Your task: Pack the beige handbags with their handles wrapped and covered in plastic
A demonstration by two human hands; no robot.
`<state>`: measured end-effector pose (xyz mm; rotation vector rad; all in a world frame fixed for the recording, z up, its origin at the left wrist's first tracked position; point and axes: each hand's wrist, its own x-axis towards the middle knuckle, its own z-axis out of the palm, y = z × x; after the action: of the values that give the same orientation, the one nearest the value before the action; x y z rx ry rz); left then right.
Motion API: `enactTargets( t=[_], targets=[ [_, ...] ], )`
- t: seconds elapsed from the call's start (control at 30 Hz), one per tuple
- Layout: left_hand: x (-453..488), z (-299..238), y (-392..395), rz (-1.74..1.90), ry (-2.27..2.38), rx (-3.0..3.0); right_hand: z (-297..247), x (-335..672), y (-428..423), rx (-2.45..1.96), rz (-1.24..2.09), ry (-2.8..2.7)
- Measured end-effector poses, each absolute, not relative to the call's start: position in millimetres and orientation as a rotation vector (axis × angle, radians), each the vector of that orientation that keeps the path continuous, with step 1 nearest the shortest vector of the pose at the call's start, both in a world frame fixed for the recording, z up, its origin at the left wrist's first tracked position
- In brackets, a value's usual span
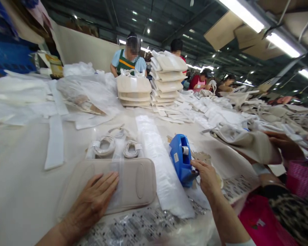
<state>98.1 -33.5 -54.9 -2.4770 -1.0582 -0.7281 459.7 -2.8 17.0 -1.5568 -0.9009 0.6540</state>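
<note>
Up close, at a crowded packing surface (20,171), a worker's left hand (92,201) is lying flat and open on a bagged beige pad (136,181) at six o'clock, pinning it steady, while the right hand (206,176) is pinching the tip of the blue tape dispenser (180,160) at three o'clock.

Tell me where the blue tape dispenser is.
Head view, right of centre on the table: the blue tape dispenser sits between a long stack of clear bags and the right hand, whose fingers touch its near end.

Bright overhead tube lights (282,42) glare at top right; edges bend wide-angle, with slight blur throughout.
</note>
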Motion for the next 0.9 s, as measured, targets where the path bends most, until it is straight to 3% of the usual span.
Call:
enactTargets(
  t=[0.23,0.47,0.57,0.77,0.9],
  targets=[
    [98.0,-53.8,-33.6,-0.771,-1.028,-2.480,-7.3,458.9,-72.1,-1.361,0.519,-0.915],
    [99.6,-56.1,-33.4,-0.827,-1.025,-2.474,-36.3,447.8,-94.2,-1.473,0.987,-0.582],
    [101.8,-59.9,-34.2,-0.917,-1.084,-2.461,-32.5,451.1,-85.2,-1.537,0.990,-0.585],
    [103.1,-65.9,-32.8,-0.939,-1.074,-2.480,-31.1,484.6,-97.5,-1.927,0.639,-1.212],
    [104.8,-59.5,-36.8,-0.923,-1.119,-2.473,2.2,474.2,-102.6,-1.722,0.472,-2.040]
  ],
)
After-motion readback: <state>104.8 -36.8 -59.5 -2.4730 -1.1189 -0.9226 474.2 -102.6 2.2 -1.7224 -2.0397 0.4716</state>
